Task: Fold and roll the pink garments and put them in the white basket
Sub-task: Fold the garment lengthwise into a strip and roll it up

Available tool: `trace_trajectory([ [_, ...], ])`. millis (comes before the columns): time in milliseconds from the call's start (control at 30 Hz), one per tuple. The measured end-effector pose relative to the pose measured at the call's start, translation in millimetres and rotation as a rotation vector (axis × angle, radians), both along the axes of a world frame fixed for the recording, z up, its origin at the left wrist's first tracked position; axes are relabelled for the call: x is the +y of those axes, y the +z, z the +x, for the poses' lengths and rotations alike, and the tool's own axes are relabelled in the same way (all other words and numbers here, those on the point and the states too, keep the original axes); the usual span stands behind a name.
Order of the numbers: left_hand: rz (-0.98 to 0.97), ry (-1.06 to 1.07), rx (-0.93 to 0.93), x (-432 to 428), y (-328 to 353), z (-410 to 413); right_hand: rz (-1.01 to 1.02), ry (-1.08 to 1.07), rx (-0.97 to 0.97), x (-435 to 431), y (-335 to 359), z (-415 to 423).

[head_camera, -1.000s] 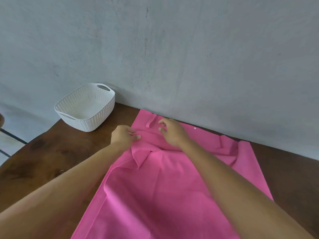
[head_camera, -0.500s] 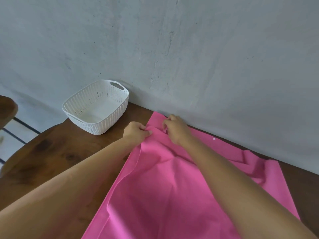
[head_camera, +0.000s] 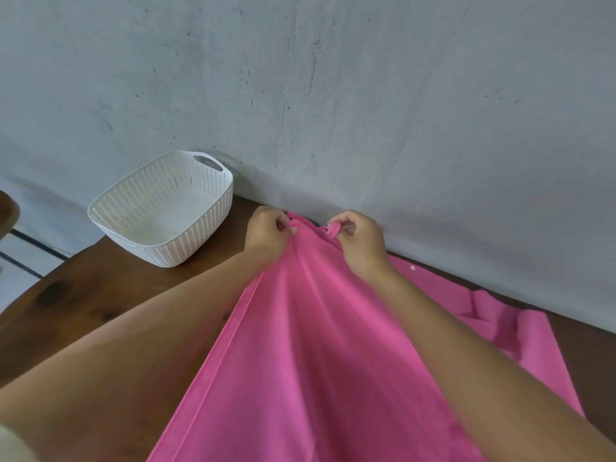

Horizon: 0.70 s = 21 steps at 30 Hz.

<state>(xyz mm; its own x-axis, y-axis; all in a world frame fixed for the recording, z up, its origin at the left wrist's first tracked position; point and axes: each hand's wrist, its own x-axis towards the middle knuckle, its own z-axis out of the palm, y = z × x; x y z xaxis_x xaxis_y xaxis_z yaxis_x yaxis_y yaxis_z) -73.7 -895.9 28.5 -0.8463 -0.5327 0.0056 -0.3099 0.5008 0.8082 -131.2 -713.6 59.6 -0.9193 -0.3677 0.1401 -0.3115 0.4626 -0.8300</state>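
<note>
A pink garment (head_camera: 316, 361) lies spread over the brown wooden table (head_camera: 100, 311), reaching from the wall down to the bottom edge of the view. My left hand (head_camera: 268, 236) pinches its far left corner, lifted off the table. My right hand (head_camera: 361, 243) pinches the far edge and a small pink loop a little to the right. The cloth hangs taut in folds between and below both hands. A white perforated basket (head_camera: 200, 241) stands empty at the back left, by the wall.
A grey plaster wall (head_camera: 366, 111) runs right behind the table. The garment's right part (head_camera: 500, 321) lies rumpled on the table with a white button (head_camera: 412, 268). A wooden chair part (head_camera: 8, 211) and tiled floor show at the far left.
Both hands have moved up to the garment's far edge by the wall and lifted it, with the cloth pulled taut. The view has shifted closer.
</note>
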Motion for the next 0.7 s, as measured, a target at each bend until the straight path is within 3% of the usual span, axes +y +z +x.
trace_trajectory([
  [233, 0.096, 0.004, 0.060, -0.4, 1.3, 8.8, -0.047, 0.088, -0.021, 12.8, -2.7, 7.6],
  [500, 0.139, 0.000, 0.143, -7.5, 20.5, 28.9, 0.174, 0.071, 0.137, 79.3, -11.5, 38.5],
  [700, 0.137, -0.044, 0.221, -5.0, 37.9, 56.6, 0.636, -0.013, 0.271, 176.4, -4.9, 38.2],
])
